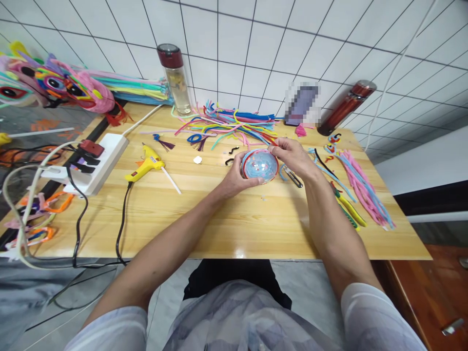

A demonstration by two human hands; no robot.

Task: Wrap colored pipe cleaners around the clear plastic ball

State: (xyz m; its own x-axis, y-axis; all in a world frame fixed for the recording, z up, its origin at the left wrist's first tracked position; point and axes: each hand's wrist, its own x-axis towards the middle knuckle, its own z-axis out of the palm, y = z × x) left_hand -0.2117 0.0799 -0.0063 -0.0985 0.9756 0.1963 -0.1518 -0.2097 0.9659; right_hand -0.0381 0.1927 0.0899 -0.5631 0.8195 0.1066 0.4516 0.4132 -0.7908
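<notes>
The left hand is cupping a small round blue bowl shape with a red rim, fingers closed around its near left side. It is sitting just above the wooden table, near the middle, a little toward the far side. The right hand is gripping the far right edge of the rim, the fingers pinching there; what exactly is between them I cannot tell, maybe the end of a red pipe cleaner.

The yellow glue gun is lying to the left with its cable running off the near edge. Loose pipe cleaners are spreading at the far side, and a pink bundle is lying at the right. Small pliers are resting just beside the right wrist.

In my judgement, the rim could be slipping off the round form if the pinch is loosening, because the surface looks smooth. Also the wrist could be pushing the pliers away, and the shape could be crushed if the left hand is squeezing too hard.
</notes>
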